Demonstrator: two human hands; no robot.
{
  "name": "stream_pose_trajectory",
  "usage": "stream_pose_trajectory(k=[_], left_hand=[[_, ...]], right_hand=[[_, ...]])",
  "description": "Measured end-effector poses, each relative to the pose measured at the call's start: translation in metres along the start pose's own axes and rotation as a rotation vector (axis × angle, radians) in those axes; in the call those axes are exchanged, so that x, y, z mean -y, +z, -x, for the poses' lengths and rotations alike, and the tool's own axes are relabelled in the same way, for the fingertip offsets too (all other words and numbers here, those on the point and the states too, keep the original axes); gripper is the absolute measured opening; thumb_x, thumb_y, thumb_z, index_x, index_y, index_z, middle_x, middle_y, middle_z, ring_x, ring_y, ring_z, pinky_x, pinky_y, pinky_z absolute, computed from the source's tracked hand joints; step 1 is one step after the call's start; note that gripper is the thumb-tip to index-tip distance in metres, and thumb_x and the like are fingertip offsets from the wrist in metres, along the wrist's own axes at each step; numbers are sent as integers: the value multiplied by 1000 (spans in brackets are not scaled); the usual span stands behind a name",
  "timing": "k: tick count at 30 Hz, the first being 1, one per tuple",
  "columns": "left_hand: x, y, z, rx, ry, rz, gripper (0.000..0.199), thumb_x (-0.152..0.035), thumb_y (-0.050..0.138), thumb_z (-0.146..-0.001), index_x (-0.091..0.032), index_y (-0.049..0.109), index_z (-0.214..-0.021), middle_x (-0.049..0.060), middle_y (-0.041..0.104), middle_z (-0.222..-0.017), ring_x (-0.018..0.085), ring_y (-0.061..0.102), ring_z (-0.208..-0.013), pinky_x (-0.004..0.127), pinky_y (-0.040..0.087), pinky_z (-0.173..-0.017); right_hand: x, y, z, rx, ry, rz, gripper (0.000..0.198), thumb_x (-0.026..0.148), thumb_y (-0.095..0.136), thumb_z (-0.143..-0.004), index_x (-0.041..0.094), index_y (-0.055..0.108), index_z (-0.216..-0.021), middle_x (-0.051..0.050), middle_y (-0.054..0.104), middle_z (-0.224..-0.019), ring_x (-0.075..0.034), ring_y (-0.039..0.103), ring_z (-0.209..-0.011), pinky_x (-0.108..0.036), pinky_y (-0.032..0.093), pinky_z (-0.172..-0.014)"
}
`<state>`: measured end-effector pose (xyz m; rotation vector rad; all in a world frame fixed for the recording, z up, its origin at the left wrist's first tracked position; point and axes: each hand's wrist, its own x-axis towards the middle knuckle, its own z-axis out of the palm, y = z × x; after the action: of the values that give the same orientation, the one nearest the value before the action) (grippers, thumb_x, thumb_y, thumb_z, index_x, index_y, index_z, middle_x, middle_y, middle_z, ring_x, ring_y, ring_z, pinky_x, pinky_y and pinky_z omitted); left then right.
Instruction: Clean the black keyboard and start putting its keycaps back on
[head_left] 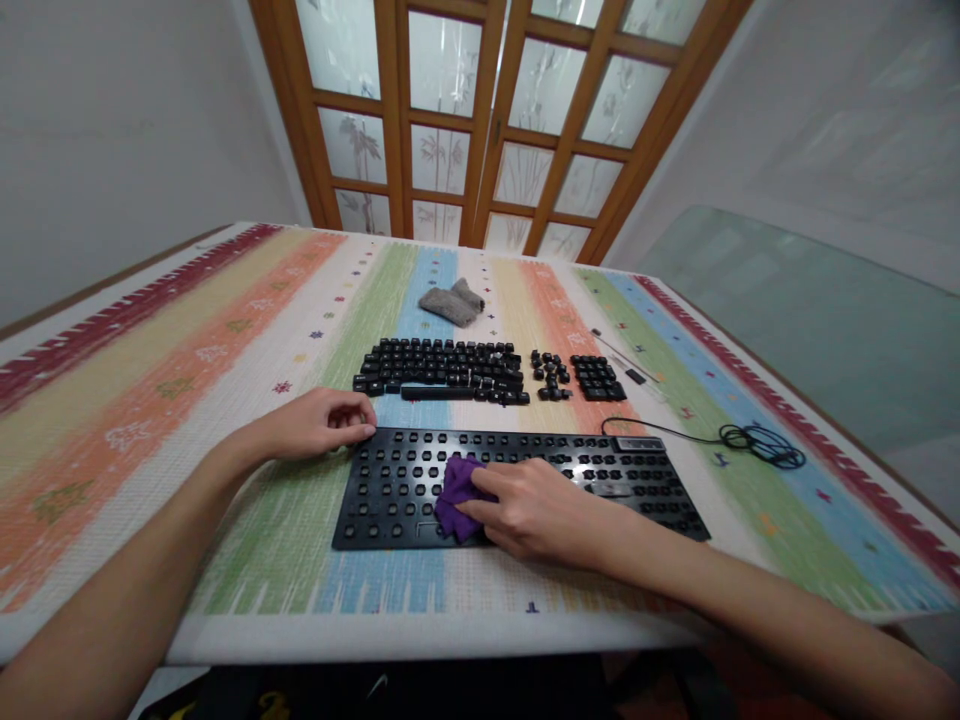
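Observation:
A black keyboard (600,458) without its keycaps lies flat on the table, its rows of bare switches showing. In my right hand (529,510) is a bunched purple cloth (459,498), pressed against the left-middle part of the keyboard; my fingers are closed on it. My left hand (326,422), with curled fingers, grips the keyboard's far left corner with thumb and fingertip. Just beyond the keyboard, loose black keycaps (439,365) are laid out in rows. A smaller cluster (551,372) and a number-pad block (598,378) of keycaps sit to their right.
A folded grey cloth (454,302) lies farther back on the striped tablecloth (262,560). Thin tools (628,355) and a small black piece (635,376) rest right of the keycaps. The coiled cable (761,445) lies at the right. Glass-paned wooden doors (469,120) stand behind the table.

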<state>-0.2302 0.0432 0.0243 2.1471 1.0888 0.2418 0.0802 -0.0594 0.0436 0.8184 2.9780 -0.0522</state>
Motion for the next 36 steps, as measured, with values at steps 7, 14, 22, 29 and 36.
stream_pose_trajectory(k=[7,14,22,29,36], left_hand=[[0,0,0,2,-8,8,35,-48,56,-84,-15,67,-87,1,61,-66,13,53,-59,24,39,-57],[1,0,1,8,7,11,34,-48,56,-85,-15,67,-88,1,62,-67,13,53,-59,23,39,-57],[-1,0,0,6,-3,6,35,-48,55,-85,-15,66,-87,1,61,-66,14,53,-59,24,38,-58],[-1,0,0,8,-2,-3,35,-48,55,-85,-15,66,-87,2,62,-67,14,53,-60,24,39,-58],[-3,-1,1,8,-1,-6,35,-48,55,-84,-15,66,-86,2,62,-66,13,53,-59,23,39,-57]], right_hand=[[-7,-5,15,38,44,-55,19,18,57,-90,19,72,-102,-4,65,-88,-14,57,-70,-26,32,-52],[-13,-11,29,74,99,-100,20,16,59,-88,21,74,-100,-3,64,-83,-13,57,-69,-26,32,-55],[-28,-20,51,99,162,-139,21,15,56,-89,21,76,-89,-2,63,-77,-11,50,-61,-26,28,-57],[-26,-25,47,-51,239,-14,19,16,53,-87,14,71,-80,-6,66,-77,-12,50,-61,-28,23,-55],[-10,-17,16,-253,139,-5,21,17,50,-89,14,71,-95,-6,64,-79,-14,50,-63,-28,30,-55]])
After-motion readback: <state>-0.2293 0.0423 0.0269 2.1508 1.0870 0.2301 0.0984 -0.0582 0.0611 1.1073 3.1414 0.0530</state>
